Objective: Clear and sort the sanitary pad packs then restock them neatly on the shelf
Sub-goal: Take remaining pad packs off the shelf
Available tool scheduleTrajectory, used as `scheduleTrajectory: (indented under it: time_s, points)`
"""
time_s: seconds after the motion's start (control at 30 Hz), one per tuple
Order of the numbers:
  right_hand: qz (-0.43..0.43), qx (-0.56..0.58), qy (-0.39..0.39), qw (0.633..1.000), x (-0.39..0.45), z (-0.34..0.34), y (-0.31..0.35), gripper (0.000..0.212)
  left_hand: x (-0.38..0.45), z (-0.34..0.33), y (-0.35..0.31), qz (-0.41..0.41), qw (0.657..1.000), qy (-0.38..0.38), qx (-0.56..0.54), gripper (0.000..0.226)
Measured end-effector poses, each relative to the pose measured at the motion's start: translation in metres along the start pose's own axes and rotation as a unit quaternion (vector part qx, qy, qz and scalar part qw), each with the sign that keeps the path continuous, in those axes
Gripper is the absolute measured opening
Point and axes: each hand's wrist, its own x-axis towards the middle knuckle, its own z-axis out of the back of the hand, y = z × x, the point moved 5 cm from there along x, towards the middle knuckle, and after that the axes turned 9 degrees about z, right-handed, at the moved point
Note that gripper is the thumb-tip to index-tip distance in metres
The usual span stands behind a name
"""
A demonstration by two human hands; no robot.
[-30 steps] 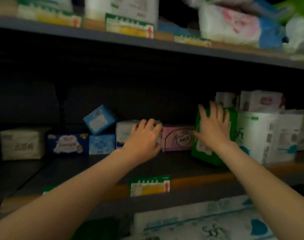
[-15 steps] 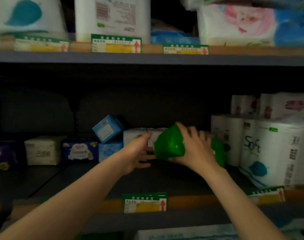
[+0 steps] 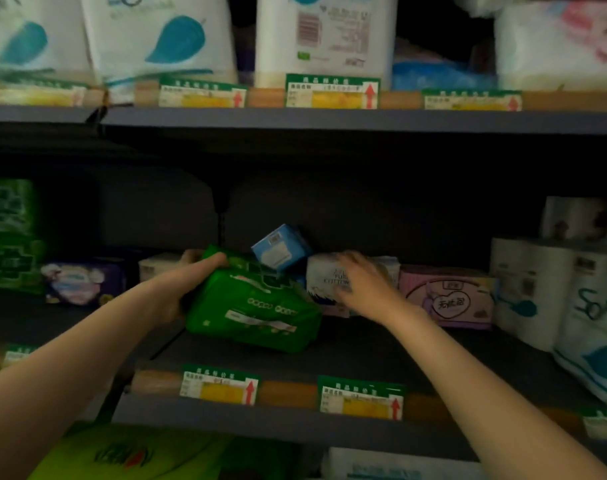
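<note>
My left hand (image 3: 191, 285) grips a green sanitary pad pack (image 3: 257, 306) by its left end and holds it tilted just above the middle shelf (image 3: 288, 394). To its right, my blurred right hand (image 3: 362, 285) lies on a white pad pack (image 3: 321, 278), fingers curled over its top edge. A small blue pack (image 3: 281, 245) leans tilted on top of the row behind. A pink pack (image 3: 447, 299) stands right of the white one. Further left sit a cream pack (image 3: 156, 266) and a dark purple pack (image 3: 83, 282).
Tall toilet roll packs (image 3: 544, 292) fill the shelf's right end. Green packs (image 3: 7, 233) are stacked at the far left. The upper shelf (image 3: 329, 119) holds large white tissue packs. Price labels (image 3: 219, 384) line the shelf fronts. More packs lie on the shelf below.
The green pack has passed from my right hand into my left and moved left. My right hand has gone back to the white pack. The camera has shifted left and closer.
</note>
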Motion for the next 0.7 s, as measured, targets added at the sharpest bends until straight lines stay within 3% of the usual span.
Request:
scheduleTrajectory:
  time_s: [0.07,0.2,0.3,0.43,0.57,0.7]
  points:
    - [-0.056,-0.052,0.065,0.995,0.007,-0.013,-0.029,0.071,-0.001,0.002,0.000,-0.044,0.998,-0.001,0.038,0.051]
    - [-0.095,-0.108,0.108,0.984,0.018,-0.015,-0.064,0.078,-0.008,-0.007,-0.003,-0.100,0.990,0.014,0.097,0.043]
    - [-0.134,-0.145,0.159,0.967,0.015,-0.021,-0.084,0.087,-0.012,-0.014,-0.008,-0.137,0.978,0.004,0.157,0.054]
    - [-0.121,-0.176,0.128,0.969,0.019,-0.018,-0.088,0.094,-0.011,-0.019,-0.013,-0.139,0.968,-0.013,0.209,0.064]
    - [-0.117,-0.122,0.114,0.979,0.015,-0.018,-0.083,0.103,-0.010,-0.028,-0.018,-0.144,0.959,-0.012,0.244,0.063]
    - [-0.111,-0.247,0.152,0.950,0.008,-0.026,-0.080,0.089,-0.011,-0.028,-0.015,-0.147,0.959,-0.003,0.243,0.059]
